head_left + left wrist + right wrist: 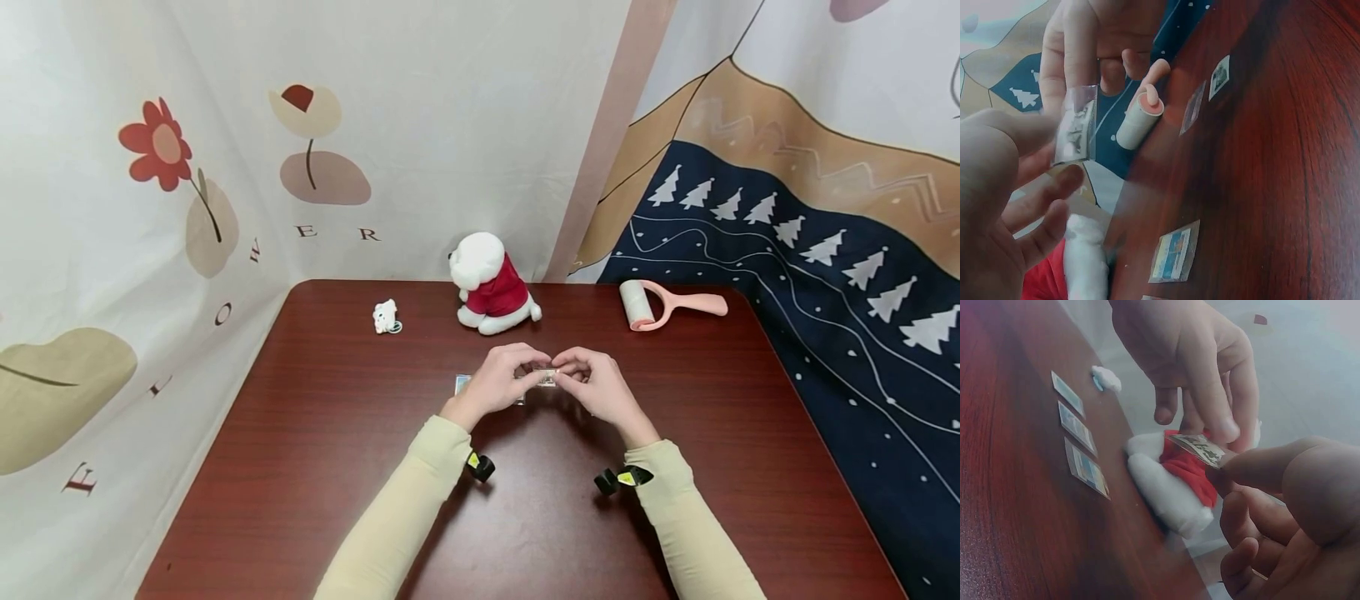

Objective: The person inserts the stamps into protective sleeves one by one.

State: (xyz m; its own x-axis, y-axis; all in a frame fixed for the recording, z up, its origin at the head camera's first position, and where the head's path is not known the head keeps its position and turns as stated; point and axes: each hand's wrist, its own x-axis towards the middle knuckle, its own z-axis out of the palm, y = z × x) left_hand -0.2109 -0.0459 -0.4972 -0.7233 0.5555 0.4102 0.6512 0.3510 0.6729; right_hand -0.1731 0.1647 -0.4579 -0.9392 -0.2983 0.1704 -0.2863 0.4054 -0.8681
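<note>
My left hand (501, 380) and right hand (597, 385) meet above the table and pinch a small clear sleeve (1077, 128) between them. Inside the sleeve is a stamp-sized picture (1200, 449) in dark and pale tones. In the left wrist view the right hand (1094, 47) holds the sleeve's upper end, while the left hand (1007, 181) has its thumb at the side. On the tabletop below lie a loose dark stamp-like picture (1219, 78), a clear sleeve (1193, 109) and a sleeved blue-yellow picture (1174, 255).
Three small pictures, the nearest (1088, 470) in a clear sleeve, lie in a row, partly hidden by my left hand in the head view. Behind stand a plush dog (495, 287) in red, a small white figure (386, 317) and a pink lint roller (667, 306).
</note>
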